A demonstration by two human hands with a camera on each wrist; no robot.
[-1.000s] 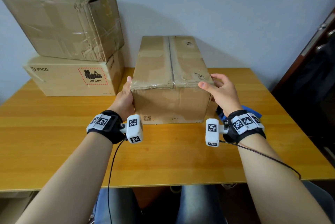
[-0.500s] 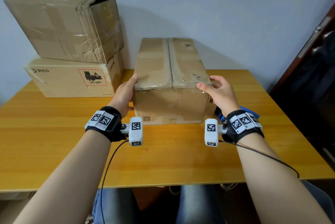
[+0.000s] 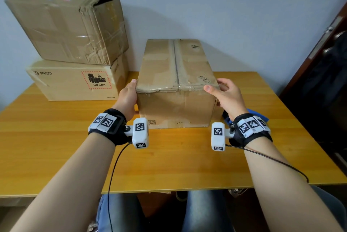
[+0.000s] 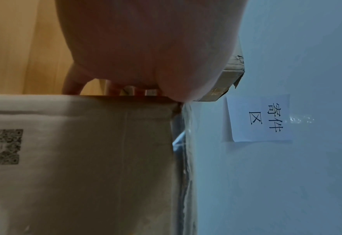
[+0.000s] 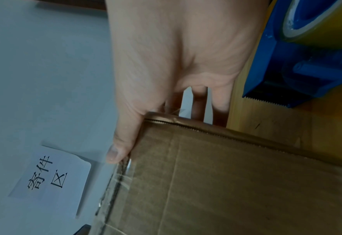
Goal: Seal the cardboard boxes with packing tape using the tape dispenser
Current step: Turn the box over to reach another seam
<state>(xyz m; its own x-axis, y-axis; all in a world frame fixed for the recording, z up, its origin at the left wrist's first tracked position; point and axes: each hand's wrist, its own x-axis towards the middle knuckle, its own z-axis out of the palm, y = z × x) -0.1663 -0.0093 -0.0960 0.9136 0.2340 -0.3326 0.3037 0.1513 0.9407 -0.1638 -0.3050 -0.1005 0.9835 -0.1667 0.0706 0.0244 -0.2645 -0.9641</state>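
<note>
A brown cardboard box (image 3: 176, 81) stands mid-table with its flaps down and glossy tape over its front top edge. My left hand (image 3: 127, 94) presses flat against its left side near the front top corner, thumb at the top edge. My right hand (image 3: 225, 94) lies against the right side, its thumb (image 5: 121, 143) along the front top edge and its fingers (image 5: 199, 101) straight behind the corner. The blue tape dispenser (image 3: 257, 116) with its clear roll lies on the table behind my right wrist, and it also shows in the right wrist view (image 5: 306, 63). Neither hand holds it.
Two more cardboard boxes are stacked at the back left: a worn one (image 3: 65, 25) on a PICO box (image 3: 71, 85). The wooden table (image 3: 169, 156) stands against a pale wall that bears a paper sign (image 4: 260, 117). A dark door (image 3: 328, 62) is at the right.
My left hand has shifted slightly along the box's left front corner. The box and my right hand have barely moved.
</note>
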